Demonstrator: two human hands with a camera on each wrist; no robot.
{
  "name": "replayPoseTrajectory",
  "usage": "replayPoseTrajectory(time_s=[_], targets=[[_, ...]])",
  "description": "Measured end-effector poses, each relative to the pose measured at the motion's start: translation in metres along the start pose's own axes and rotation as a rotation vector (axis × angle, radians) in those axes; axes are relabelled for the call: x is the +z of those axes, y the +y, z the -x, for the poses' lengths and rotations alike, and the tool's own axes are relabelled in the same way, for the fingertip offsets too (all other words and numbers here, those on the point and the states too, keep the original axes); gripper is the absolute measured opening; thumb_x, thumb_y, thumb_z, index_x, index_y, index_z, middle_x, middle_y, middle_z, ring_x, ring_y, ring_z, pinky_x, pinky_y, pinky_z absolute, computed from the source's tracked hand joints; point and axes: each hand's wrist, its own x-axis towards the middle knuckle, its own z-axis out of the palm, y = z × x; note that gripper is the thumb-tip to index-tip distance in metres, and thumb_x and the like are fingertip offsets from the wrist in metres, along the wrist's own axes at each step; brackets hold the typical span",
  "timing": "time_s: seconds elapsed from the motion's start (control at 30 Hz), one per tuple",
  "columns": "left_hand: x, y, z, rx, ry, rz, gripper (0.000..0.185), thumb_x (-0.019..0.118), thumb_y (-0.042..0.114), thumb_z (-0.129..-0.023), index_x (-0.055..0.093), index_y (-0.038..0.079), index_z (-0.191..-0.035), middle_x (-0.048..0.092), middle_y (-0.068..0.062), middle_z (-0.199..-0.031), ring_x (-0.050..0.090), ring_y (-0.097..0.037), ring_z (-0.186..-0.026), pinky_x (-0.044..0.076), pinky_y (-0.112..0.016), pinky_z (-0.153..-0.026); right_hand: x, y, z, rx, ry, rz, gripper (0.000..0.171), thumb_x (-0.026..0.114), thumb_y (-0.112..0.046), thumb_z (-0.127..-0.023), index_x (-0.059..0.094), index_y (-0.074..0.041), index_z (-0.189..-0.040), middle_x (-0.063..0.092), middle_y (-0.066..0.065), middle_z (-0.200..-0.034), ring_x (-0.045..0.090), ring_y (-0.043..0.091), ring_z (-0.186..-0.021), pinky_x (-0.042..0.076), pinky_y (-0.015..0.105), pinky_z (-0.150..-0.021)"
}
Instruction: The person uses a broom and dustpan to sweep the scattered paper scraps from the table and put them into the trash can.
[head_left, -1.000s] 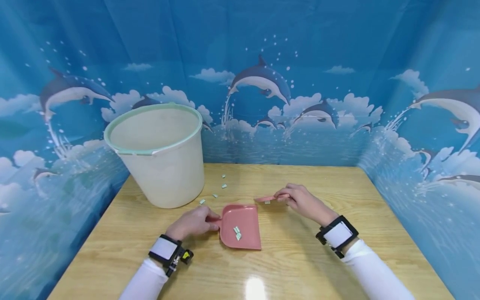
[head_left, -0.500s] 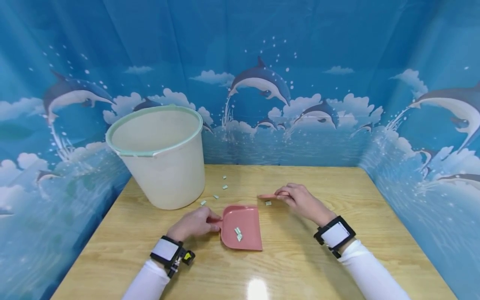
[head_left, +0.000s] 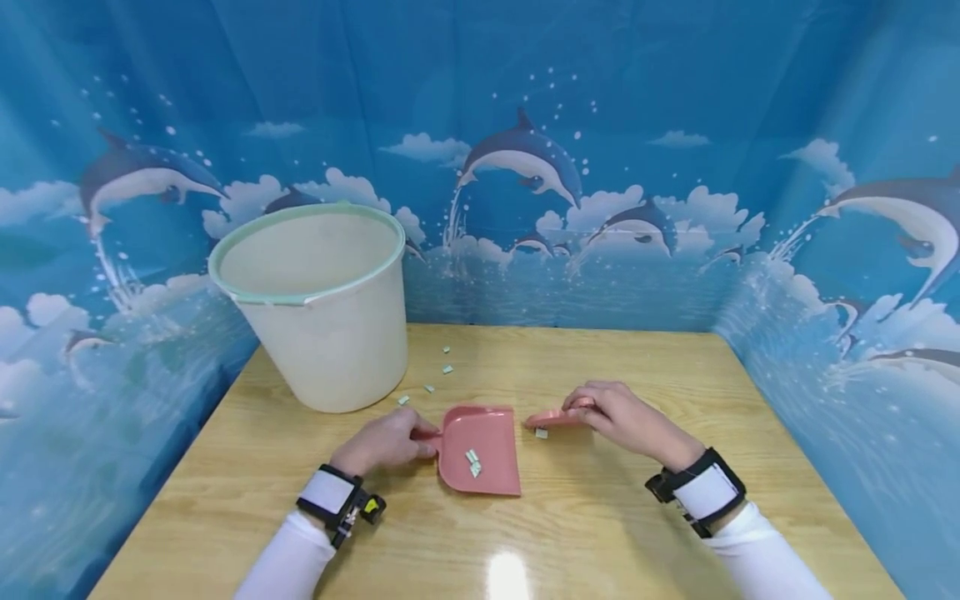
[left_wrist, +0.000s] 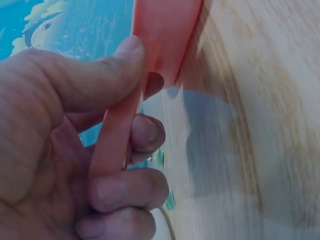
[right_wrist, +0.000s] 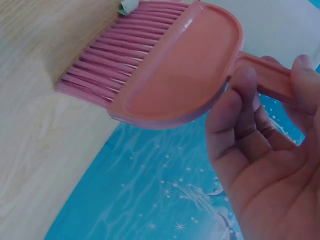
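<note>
A pink dustpan [head_left: 491, 437] lies on the wooden table, its wide mouth facing right. My left hand [head_left: 382, 442] grips its short handle; in the left wrist view, thumb and fingers wrap that handle [left_wrist: 117, 135]. Several pale green scraps [head_left: 473, 463] sit in the pan. Just right of the mouth, my right hand [head_left: 622, 421] holds a pink hand brush [head_left: 551, 419] by its handle. The right wrist view shows its bristles [right_wrist: 117, 55] down at the table, with one pale scrap [right_wrist: 128, 6] against them. That scrap [head_left: 542, 433] lies outside the pan.
A large white bucket [head_left: 330, 350] with a green rim stands at the back left. Between it and the dustpan lie several more scraps [head_left: 429, 388]. Blue dolphin-print curtains [head_left: 480, 283] enclose the table [head_left: 600, 542] at the back and sides.
My right hand and the brush have moved nearer to me, and the scrap by the bristles has shifted the same way. My left hand keeps the dustpan in about the same place.
</note>
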Motion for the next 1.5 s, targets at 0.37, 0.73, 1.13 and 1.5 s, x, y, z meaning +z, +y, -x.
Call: replayPoseTrajectory(time_s=[0.37,0.73,1.13,1.5], targets=[[0.001,0.001,0.0,0.007,-0.005,-0.006,0.031,0.076,0.029,-0.092,0.074,0.02,-0.121,0.074,-0.003,-0.121,0.061,-0.013,-0.093,0.054,-0.042,-0.087,0.007,0.001,-0.007,0.051,0.18,0.184,0.021,0.06,-0.017,-0.104,0.06,-0.016,-0.083,0.054,-0.008,-0.071,0.045,0.005,-0.063,0.042,0.027,-0.062],[-0.003,0.003,-0.002,-0.002,0.0,-0.003,0.031,0.075,0.03,-0.093,0.074,0.02,-0.123,0.073,-0.003,-0.124,0.06,-0.014,-0.094,0.052,-0.04,-0.086,0.022,-0.016,-0.025,0.091,0.25,0.11,0.028,0.054,-0.017,-0.107,0.055,-0.013,-0.079,0.032,-0.01,-0.059,0.03,0.002,-0.05,0.029,0.02,-0.05],[-0.007,0.003,-0.002,-0.004,-0.006,-0.03,0.032,0.076,0.029,-0.093,0.073,0.02,-0.123,0.073,-0.004,-0.124,0.064,-0.016,-0.106,0.052,-0.049,-0.096,0.043,-0.037,-0.043,0.121,0.334,-0.083,0.027,0.052,-0.015,-0.106,0.062,-0.012,-0.081,0.048,-0.01,-0.059,0.039,0.001,-0.046,0.035,0.02,-0.044],[-0.002,0.003,0.001,-0.009,-0.024,0.004,0.033,0.076,0.03,-0.092,0.073,0.021,-0.123,0.073,-0.004,-0.123,0.064,-0.013,-0.097,0.054,-0.047,-0.092,0.057,-0.061,-0.067,0.109,0.314,-0.267,0.031,0.048,-0.02,-0.109,0.068,-0.011,-0.086,0.065,-0.004,-0.065,0.051,0.005,-0.042,0.043,0.025,-0.039]])
